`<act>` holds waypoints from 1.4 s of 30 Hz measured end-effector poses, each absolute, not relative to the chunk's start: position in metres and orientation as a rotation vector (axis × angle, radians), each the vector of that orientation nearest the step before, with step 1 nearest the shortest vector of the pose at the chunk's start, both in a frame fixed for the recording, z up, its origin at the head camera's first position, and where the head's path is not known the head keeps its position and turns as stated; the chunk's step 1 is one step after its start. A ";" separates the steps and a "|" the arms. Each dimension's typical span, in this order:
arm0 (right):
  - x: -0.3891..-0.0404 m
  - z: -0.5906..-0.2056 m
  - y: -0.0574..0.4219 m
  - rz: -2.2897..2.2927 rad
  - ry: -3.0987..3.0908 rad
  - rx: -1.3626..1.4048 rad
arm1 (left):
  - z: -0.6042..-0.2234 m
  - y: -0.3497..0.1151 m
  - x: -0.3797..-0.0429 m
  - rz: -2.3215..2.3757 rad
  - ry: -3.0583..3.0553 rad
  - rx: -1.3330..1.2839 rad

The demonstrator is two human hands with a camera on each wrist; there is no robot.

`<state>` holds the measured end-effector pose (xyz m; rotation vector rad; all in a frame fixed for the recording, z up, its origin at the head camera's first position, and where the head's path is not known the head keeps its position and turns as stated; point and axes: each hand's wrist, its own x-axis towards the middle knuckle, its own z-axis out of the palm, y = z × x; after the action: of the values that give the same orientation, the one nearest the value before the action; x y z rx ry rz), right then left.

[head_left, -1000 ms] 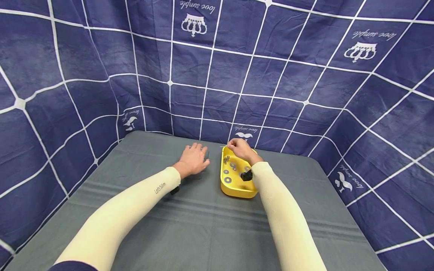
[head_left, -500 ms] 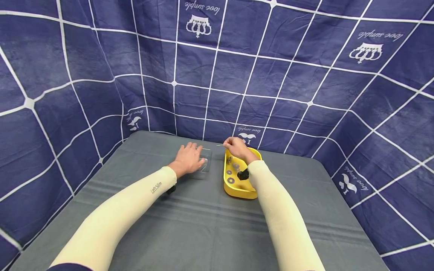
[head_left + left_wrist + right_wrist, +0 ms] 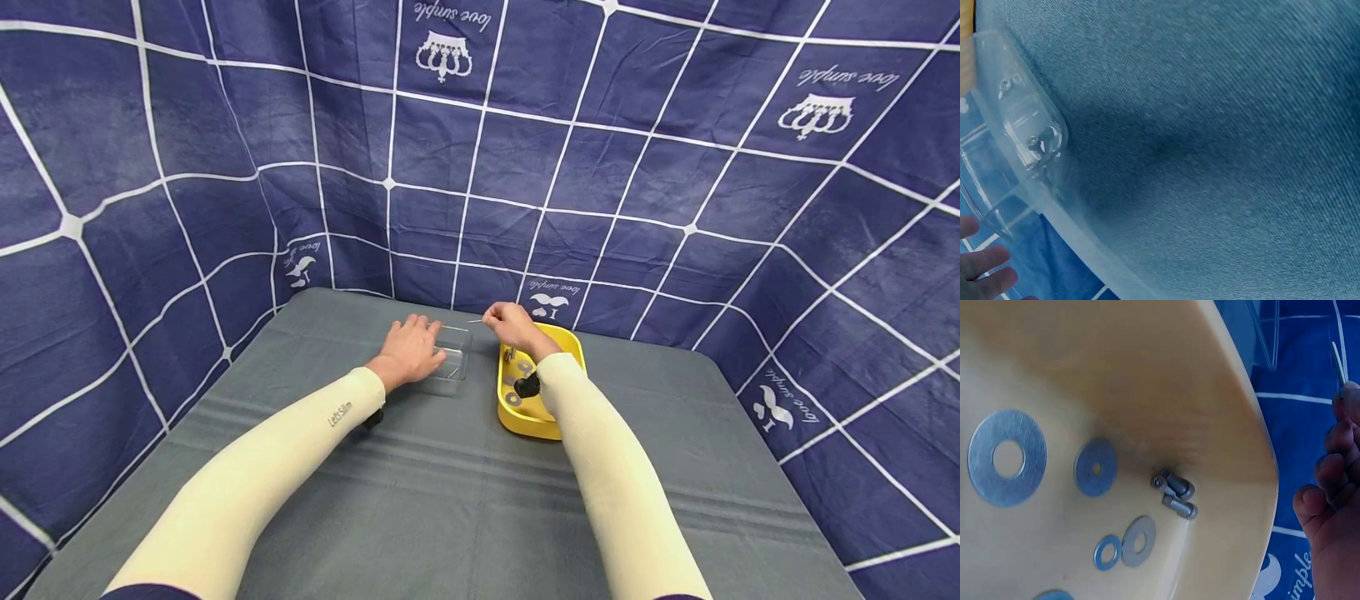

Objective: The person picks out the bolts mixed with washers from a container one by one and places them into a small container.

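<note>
My right hand [image 3: 510, 325] pinches a thin, flat metal piece [image 3: 476, 321], seen edge-on, just left of the yellow bin [image 3: 528, 428]. In the right wrist view the same metal strip [image 3: 1337, 361] sticks up from the fingertips; its exact kind cannot be told. To the left is a clear plastic box [image 3: 459, 386] with divided compartments. My left hand [image 3: 411, 348] lies at its left side, fingers straight and spread, hiding part of it. Small metal parts [image 3: 1035, 142] show inside the box in the left wrist view.
Large flat washers [image 3: 1007, 457], smaller washers [image 3: 1108, 552] and a few socket-head screws [image 3: 1177, 494] lie in the yellow bin. Grey cloth [image 3: 420, 500] covers the table. A blue curtain [image 3: 480, 167] with white lines surrounds the back and sides.
My right hand has moved left with the metal piece, from over the bin toward the clear box. My left hand has shifted slightly left, uncovering more of the box.
</note>
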<state>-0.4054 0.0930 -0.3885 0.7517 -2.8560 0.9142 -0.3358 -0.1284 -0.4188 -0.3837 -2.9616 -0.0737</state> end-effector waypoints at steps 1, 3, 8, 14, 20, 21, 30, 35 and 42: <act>-0.405 -0.388 0.091 0.915 -2.858 0.754 | -0.419 -0.129 -0.336 -0.076 -2.962 -0.381; -0.405 -0.389 0.089 0.903 -2.861 0.763 | -0.419 -0.131 -0.336 -0.081 -2.964 -0.378; -0.405 -0.391 0.082 0.911 -2.869 0.767 | -0.422 -0.137 -0.337 -0.092 -2.960 -0.358; -0.404 -0.393 0.072 0.922 -2.867 0.786 | -0.427 -0.141 -0.338 -0.116 -2.967 -0.315; -0.404 -0.395 0.064 0.883 -2.873 0.821 | -0.430 -0.141 -0.338 -0.137 -2.984 -0.281; -0.405 -0.395 0.062 0.882 -2.871 0.829 | -0.429 -0.141 -0.338 -0.137 -2.987 -0.270; -0.407 -0.393 0.048 0.857 -2.878 0.833 | -0.431 -0.142 -0.337 -0.153 -3.035 -0.220; -0.406 -0.393 0.043 0.898 -2.884 0.834 | -0.433 -0.142 -0.337 -0.162 -3.035 -0.211; -0.406 -0.398 0.036 0.891 -2.933 0.794 | -0.435 -0.143 -0.338 -0.162 -3.035 -0.214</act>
<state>-0.4059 0.0356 -0.3981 0.7942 -2.9330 0.8907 -0.3381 -0.1429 -0.4349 -0.2135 -3.0351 -0.1624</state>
